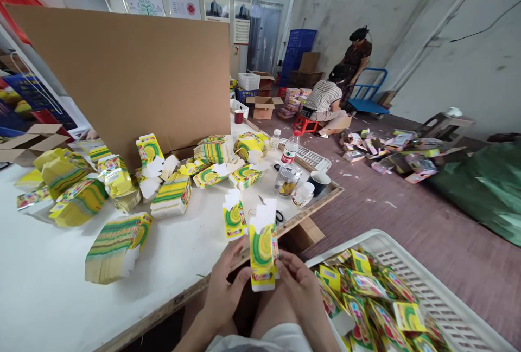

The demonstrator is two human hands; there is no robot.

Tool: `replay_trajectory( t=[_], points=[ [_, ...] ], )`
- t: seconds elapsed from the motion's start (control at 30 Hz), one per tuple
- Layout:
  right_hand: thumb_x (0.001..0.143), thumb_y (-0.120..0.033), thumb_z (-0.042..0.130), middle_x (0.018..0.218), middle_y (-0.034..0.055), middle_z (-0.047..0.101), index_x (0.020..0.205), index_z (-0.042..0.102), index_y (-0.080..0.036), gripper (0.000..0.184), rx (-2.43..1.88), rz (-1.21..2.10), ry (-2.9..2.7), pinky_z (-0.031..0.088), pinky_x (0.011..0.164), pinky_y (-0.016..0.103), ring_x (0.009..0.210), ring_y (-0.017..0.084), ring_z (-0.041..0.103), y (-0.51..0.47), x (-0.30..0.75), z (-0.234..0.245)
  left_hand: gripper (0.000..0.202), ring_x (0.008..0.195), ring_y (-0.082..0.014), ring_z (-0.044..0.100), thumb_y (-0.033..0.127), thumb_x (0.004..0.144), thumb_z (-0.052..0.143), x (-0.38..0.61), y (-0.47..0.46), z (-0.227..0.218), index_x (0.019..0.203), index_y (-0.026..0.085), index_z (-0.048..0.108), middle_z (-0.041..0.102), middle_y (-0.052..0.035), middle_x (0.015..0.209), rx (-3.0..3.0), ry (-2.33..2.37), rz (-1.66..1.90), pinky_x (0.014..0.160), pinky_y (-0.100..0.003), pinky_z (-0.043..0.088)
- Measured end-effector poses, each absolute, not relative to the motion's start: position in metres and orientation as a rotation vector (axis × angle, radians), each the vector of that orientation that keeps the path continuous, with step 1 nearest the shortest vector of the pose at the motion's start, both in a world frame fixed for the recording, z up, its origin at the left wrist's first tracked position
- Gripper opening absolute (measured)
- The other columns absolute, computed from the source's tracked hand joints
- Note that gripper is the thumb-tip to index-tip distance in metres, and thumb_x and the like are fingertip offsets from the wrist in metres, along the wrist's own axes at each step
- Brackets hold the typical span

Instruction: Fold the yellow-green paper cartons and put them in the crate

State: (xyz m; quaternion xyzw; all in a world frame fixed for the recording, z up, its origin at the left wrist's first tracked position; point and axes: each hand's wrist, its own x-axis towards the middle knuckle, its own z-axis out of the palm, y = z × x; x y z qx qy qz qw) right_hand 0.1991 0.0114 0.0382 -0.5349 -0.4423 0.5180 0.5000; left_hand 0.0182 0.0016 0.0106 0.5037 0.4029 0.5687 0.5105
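Observation:
A yellow and green printed carton (262, 249) with white flaps standing up at its top is in front of me, above my lap. My right hand (300, 281) grips its lower right edge between thumb and fingers. Beside its left edge is my left hand (228, 275), thumb and fingers apart. The left thumb tip comes close to the carton; I cannot tell whether it touches. Just beyond, a second carton (235, 221) of the same print lies near the table edge, white flaps open. Black-handled scissors (279, 216) lie partly hidden behind the held carton.
Stacks of flat cartons (116, 249) are spread over the white table (40, 292). A water bottle (290, 148), glass jar (287, 179) and dark mug (318, 183) stand near its right edge. At my right, a white crate (451, 319) holds filled packs. Two people work farther back.

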Motion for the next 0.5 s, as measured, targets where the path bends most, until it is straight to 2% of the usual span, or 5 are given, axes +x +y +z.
replay_trajectory(
  t=[0.07, 0.13, 0.2, 0.33, 0.5],
  points=[
    [0.070, -0.055, 0.080, 0.086, 0.0091, 0.078, 0.099, 0.068, -0.020, 0.047, -1.209, 1.323, -1.048, 0.057, 0.081, 0.040, 0.081, 0.026, 0.072, 0.004, 0.193, 0.039, 0.052, 0.138, -0.0321, 0.049, 0.047, 0.081, 0.074, 0.020, 0.006, 0.018, 0.128, 0.026, 0.066, 0.063, -0.0107, 0.140, 0.829, 0.826, 1.306, 0.117, -0.048, 0.037],
    [0.073, -0.051, 0.080, 0.084, 0.0068, 0.078, 0.095, 0.069, -0.021, 0.039, -1.159, 1.407, -1.033, 0.057, 0.077, 0.036, 0.079, 0.023, 0.072, -0.001, 0.185, 0.038, 0.056, 0.127, -0.0369, 0.059, 0.059, 0.076, 0.073, 0.021, 0.009, 0.028, 0.117, 0.021, 0.073, 0.072, -0.0147, 0.125, 0.727, 0.717, 1.194, 0.109, -0.053, 0.044],
    [0.073, -0.050, 0.080, 0.084, 0.0048, 0.077, 0.091, 0.070, -0.022, 0.035, -1.153, 1.472, -0.997, 0.057, 0.073, 0.032, 0.081, 0.023, 0.072, -0.004, 0.179, 0.039, 0.061, 0.115, -0.0388, 0.066, 0.064, 0.070, 0.075, 0.021, 0.010, 0.037, 0.109, 0.018, 0.076, 0.076, -0.0171, 0.113, 0.719, 0.644, 1.119, 0.102, -0.053, 0.049],
    [0.070, -0.052, 0.082, 0.080, 0.0037, 0.075, 0.087, 0.072, -0.021, 0.036, -1.199, 1.506, -1.001, 0.057, 0.067, 0.030, 0.084, 0.024, 0.071, -0.002, 0.175, 0.045, 0.065, 0.104, -0.0374, 0.070, 0.061, 0.057, 0.085, 0.017, 0.007, 0.048, 0.102, 0.014, 0.079, 0.079, -0.0171, 0.101, 0.701, 0.578, 1.079, 0.097, -0.049, 0.052],
    [0.067, -0.055, 0.083, 0.082, 0.0065, 0.076, 0.083, 0.072, -0.017, 0.042, -1.154, 1.488, -1.144, 0.056, 0.073, 0.033, 0.077, 0.022, 0.069, 0.002, 0.172, 0.051, 0.045, 0.093, -0.0286, 0.073, 0.053, 0.068, 0.082, 0.019, 0.006, 0.044, 0.095, 0.017, 0.077, 0.080, -0.0098, 0.089, 0.670, 0.692, 1.172, 0.089, -0.040, 0.054]
  ],
)
